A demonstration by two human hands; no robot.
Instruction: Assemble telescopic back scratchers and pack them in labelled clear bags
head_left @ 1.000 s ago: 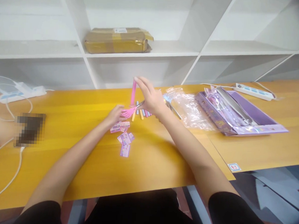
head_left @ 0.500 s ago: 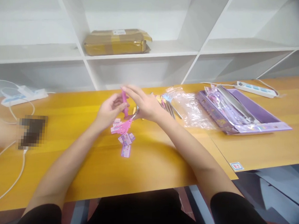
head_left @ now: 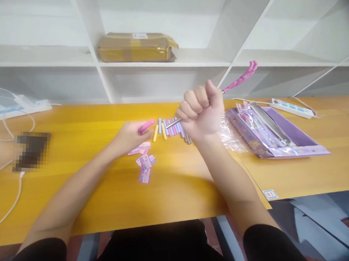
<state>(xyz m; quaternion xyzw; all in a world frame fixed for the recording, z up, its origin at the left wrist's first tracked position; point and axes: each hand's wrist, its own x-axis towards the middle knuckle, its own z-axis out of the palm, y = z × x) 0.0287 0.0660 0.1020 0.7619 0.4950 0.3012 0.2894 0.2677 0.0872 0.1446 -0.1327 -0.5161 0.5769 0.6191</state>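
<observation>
My right hand (head_left: 201,112) is raised in a fist above the yellow table (head_left: 72,179), gripping a thin metal rod whose pink hand-shaped end (head_left: 244,75) sticks up to the right. My left hand (head_left: 130,135) rests low on the table and holds a short pink tube (head_left: 146,126). Between the hands lies a row of several pastel tubes (head_left: 168,128). Small pink and purple cards (head_left: 145,160) lie scattered just in front of my left hand.
An open purple box (head_left: 279,132) with clear plastic wrap (head_left: 230,131) sits at the right. Power strips lie at the far right (head_left: 292,107) and far left (head_left: 20,107), the left one with white cables. A brown taped parcel (head_left: 136,46) rests on the white shelf behind.
My right hand has lifted and swung the rod so its pink hand end now points up and right. The pink tube has come off the rod and stays in my left hand.
</observation>
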